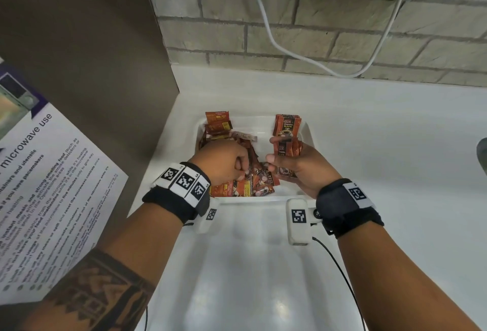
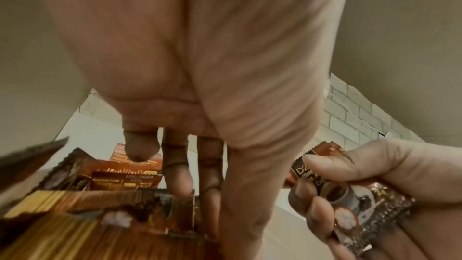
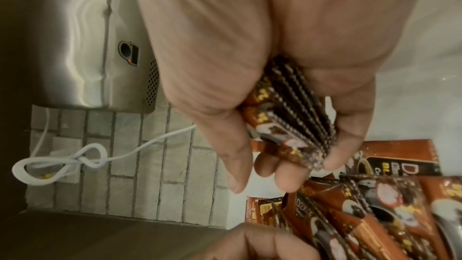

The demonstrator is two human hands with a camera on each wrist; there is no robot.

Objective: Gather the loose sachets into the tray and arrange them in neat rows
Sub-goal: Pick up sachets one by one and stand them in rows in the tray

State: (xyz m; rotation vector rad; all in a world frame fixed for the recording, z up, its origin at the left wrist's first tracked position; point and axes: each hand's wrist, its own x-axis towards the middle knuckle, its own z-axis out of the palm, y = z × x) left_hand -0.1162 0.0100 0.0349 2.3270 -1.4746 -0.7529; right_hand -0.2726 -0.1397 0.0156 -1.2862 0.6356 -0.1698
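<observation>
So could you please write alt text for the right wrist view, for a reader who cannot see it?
The right hand grips a bundle of brown coffee sachets edge-on between thumb and fingers. More sachets lie jumbled below, and a steel wall unit and knotted white cable hang on the brick wall behind.

White counter (image 1: 369,146) – white tray (image 1: 309,130) on it, holding sachets (image 1: 218,122)
</observation>
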